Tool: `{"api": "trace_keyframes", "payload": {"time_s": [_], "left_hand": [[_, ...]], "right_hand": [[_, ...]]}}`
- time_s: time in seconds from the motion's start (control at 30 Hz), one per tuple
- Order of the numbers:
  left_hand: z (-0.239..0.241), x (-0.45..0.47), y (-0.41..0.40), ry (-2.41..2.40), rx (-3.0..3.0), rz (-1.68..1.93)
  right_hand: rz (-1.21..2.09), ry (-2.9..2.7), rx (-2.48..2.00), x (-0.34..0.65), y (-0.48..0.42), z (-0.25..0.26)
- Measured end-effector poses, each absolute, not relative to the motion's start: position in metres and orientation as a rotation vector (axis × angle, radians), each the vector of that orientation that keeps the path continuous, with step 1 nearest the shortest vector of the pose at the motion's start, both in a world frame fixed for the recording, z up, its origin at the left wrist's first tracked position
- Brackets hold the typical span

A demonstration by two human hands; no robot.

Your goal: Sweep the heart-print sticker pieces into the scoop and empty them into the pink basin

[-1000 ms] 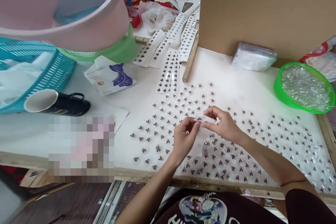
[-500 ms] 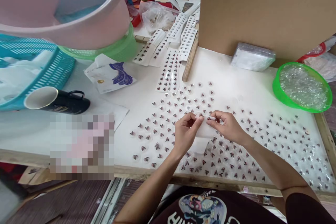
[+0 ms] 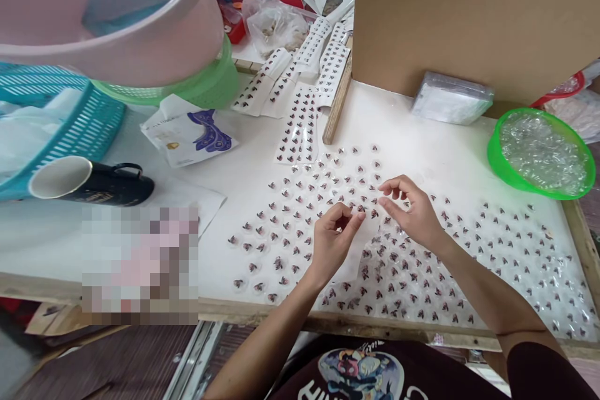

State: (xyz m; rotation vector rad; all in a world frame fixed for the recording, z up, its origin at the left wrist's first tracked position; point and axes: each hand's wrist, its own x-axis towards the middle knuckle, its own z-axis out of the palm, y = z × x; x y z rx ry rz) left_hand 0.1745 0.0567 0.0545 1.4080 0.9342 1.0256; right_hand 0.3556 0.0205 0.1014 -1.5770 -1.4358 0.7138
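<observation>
Several small clear domes with dark flower prints (image 3: pixel 300 200) are spread over the white table (image 3: pixel 412 137). My left hand (image 3: pixel 334 234) hovers above them with thumb and forefinger pinched on the top corner of a thin translucent strip (image 3: pixel 357 255), which hangs down toward the table's front edge. Just to its right is my right hand (image 3: pixel 413 211), with its fingers loosely curled and apart. It is off the strip, over the domes, and nothing shows between its fingers.
A green bowl of clear pieces (image 3: pixel 541 153) stands at the right, with a cardboard box (image 3: pixel 469 12) and a plastic packet (image 3: pixel 452 100) behind. Filled sticker sheets (image 3: pixel 300 131) and a wooden stick (image 3: pixel 335 106) lie in the middle. At the left are a black mug (image 3: pixel 89 181), a teal basket (image 3: pixel 70 131) and a pink basin (image 3: pixel 117 19).
Both hands held the strip between them before. Now my right hand has let go and moved up and right, with its fingers spread. The left hand still pinches the strip.
</observation>
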Motion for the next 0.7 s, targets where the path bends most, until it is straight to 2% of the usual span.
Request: {"api": "trace_keyframes", "payload": {"time_s": [0.13,0.3,0.5,0.7], "left_hand": [[0.052,0.174,0.058,0.947,1.432,1.021],[0.05,0.175,0.057,0.966,1.441,1.0],[0.051,0.176,0.056,0.942,1.52,0.969],[0.045,0.173,0.058,0.941,1.523,0.959]], "right_hand": [[0.84,-1.493,-1.602,0.358,0.023,0.101],[0.82,-1.297,-1.537,0.357,0.026,0.1],[1.056,-1.227,-1.457,0.348,0.028,0.1],[0.715,-0.935,-1.548,0.445,0.051,0.07]]}}
